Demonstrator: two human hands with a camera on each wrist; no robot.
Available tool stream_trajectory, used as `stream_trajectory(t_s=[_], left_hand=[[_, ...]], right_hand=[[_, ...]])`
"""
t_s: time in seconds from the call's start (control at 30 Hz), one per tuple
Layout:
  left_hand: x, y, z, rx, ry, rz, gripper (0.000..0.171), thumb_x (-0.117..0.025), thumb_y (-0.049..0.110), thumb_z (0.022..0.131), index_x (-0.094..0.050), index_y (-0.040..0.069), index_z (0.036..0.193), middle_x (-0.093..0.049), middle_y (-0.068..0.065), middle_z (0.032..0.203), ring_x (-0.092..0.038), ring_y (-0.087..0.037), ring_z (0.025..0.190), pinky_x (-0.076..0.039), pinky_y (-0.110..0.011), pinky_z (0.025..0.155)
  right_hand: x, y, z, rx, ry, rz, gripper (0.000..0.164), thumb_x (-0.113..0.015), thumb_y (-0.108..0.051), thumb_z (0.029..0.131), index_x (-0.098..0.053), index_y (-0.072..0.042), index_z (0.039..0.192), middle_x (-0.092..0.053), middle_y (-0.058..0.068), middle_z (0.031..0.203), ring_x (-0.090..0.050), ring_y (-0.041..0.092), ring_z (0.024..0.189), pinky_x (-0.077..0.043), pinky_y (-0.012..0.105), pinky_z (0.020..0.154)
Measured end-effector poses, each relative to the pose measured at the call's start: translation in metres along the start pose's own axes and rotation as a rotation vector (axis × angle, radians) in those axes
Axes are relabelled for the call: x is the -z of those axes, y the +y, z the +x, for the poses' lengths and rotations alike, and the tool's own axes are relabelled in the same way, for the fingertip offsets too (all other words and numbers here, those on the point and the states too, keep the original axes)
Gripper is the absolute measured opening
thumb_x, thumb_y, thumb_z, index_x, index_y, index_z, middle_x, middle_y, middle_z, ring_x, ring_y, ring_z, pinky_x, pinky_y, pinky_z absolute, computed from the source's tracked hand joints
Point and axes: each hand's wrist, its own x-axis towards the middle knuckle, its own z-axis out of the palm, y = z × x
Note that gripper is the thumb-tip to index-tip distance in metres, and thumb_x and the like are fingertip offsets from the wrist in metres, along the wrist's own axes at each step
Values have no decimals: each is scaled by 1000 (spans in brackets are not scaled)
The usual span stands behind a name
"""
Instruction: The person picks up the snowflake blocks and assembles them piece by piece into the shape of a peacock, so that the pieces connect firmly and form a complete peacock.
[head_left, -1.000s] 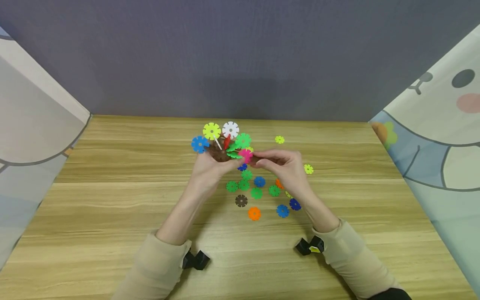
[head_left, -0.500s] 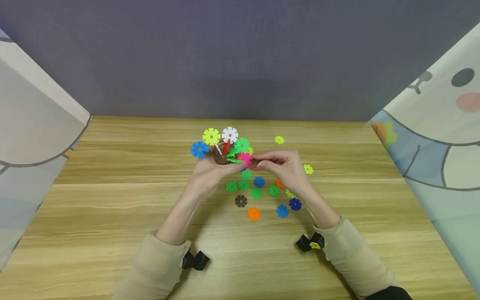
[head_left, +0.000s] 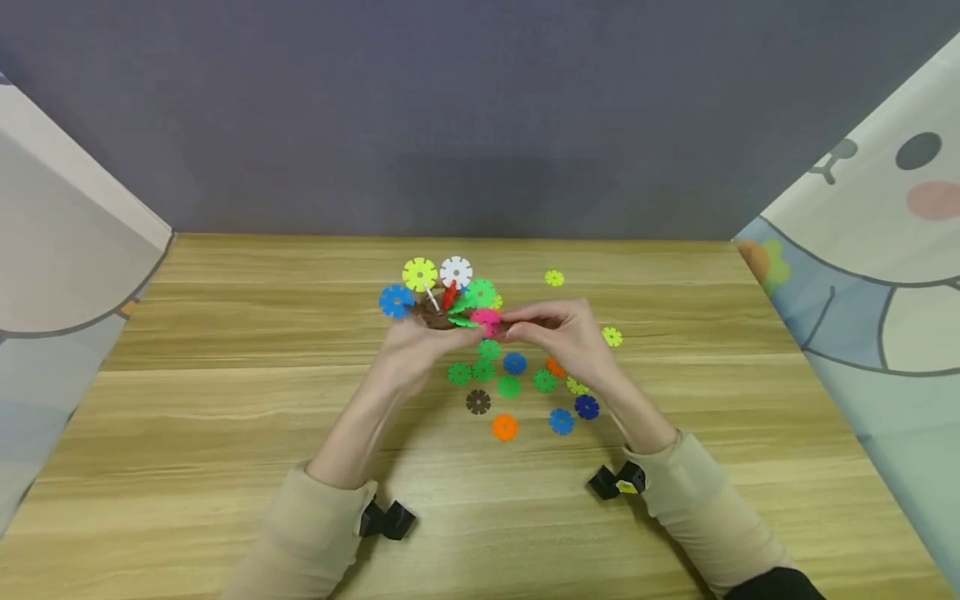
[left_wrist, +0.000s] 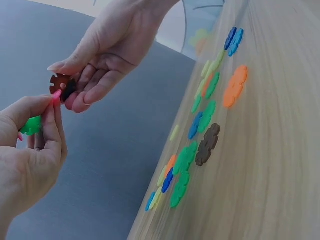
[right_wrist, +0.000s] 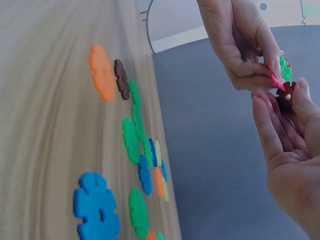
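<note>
Above the table my left hand (head_left: 412,354) holds a cluster of joined plastic snowflake discs. Its brown middle (head_left: 431,313) carries a yellow disc (head_left: 419,274), a white disc (head_left: 456,272), a blue disc (head_left: 396,301), red and green ones. Thumb and fingers of that hand pinch a pink snowflake disc (head_left: 486,317) at the cluster's right side. From the right, my right hand (head_left: 573,337) pinches a brown snowflake disc (left_wrist: 60,81) between thumb and fingers. In the right wrist view, the brown disc's edge meets the pink disc (right_wrist: 276,81); a second dark piece sits behind it.
Several loose snowflake discs lie flat below the hands, among them an orange disc (head_left: 505,427), a brown one (head_left: 478,402) and a dark blue one (head_left: 587,407). Two yellow discs (head_left: 554,277) lie farther out. A grey partition (head_left: 465,117) stands behind the wooden table (head_left: 225,400).
The cluster in my left hand has tipped slightly down toward me, and the pink disc now appears more tilted. Both hands keep their grips and stay together.
</note>
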Motion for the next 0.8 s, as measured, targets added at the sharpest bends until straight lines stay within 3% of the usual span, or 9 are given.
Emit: stream_trajectory(t_s=[0.1, 0.23, 0.37, 0.47, 0.53, 0.6, 0.67, 0.77, 0.8], left_hand=[[-1, 0, 1, -25, 35, -51, 51, -86, 8, 82, -61, 8, 125, -67, -2, 122, -60, -20, 122, -46, -39, 115], [-2, 3, 0, 19, 75, -12, 52, -90, 16, 79, -61, 12, 122, -64, -5, 127, -56, -21, 126, -42, -42, 118], [-2, 5, -1, 91, 111, 48, 40, -91, 27, 78, -68, 12, 108, -70, -2, 109, -58, -21, 121, -40, -46, 118], [-2, 6, -1, 65, 132, 12, 35, -90, 23, 79, -65, 12, 102, -70, 3, 91, -61, -21, 111, -44, -45, 114], [-2, 5, -1, 33, 113, -25, 33, -89, 20, 81, -65, 12, 102, -72, 3, 85, -64, -21, 105, -45, -42, 112], [-2, 5, 0, 5, 103, -44, 36, -89, 18, 80, -59, 14, 99, -65, 5, 82, -61, -19, 99, -47, -39, 107], [-2, 5, 1, 15, 104, -20, 38, -90, 21, 79, -56, 16, 96, -60, 5, 83, -57, -17, 97, -45, -37, 105], [-3, 5, 2, 23, 113, -6, 43, -92, 21, 77, -51, 17, 88, -51, 4, 85, -50, -17, 98, -43, -40, 104], [-3, 6, 2, 6, 107, -17, 41, -92, 19, 77, -52, 17, 89, -54, 3, 87, -53, -18, 100, -43, -40, 105]], right_hand=[[1, -2, 0, 7, 11, -37, 28, -74, -14, 94, -74, 5, 115, -80, 10, 108, -77, 13, 92, -64, 36, 87], [5, 0, -1, 5, 3, -39, 32, -72, -17, 97, -72, 2, 123, -79, 3, 112, -77, 19, 98, -63, 35, 90], [16, 5, 1, -10, -22, -20, 32, -63, -16, 103, -67, 3, 130, -77, 0, 117, -77, 24, 101, -61, 44, 94], [29, 10, 6, -47, -41, -25, 32, -59, -15, 105, -65, 4, 130, -76, 4, 120, -75, 26, 103, -60, 49, 95], [39, 14, 8, -87, -49, -72, 31, -61, -15, 104, -67, 3, 129, -75, 8, 120, -75, 29, 104, -61, 49, 93], [50, 20, 10, -119, -67, -134, 31, -65, -14, 102, -67, 3, 127, -75, 13, 121, -73, 33, 105, -62, 47, 90], [59, 25, 12, -143, -92, -204, 30, -68, -10, 99, -68, 3, 126, -74, 18, 120, -73, 33, 103, -63, 44, 88], [70, 33, 14, -154, -139, -321, 30, -71, -5, 96, -69, 6, 124, -73, 22, 117, -73, 26, 97, -64, 32, 83], [74, 36, 15, -158, -155, -353, 30, -72, -3, 95, -69, 6, 123, -73, 23, 115, -73, 23, 96, -63, 28, 82]])
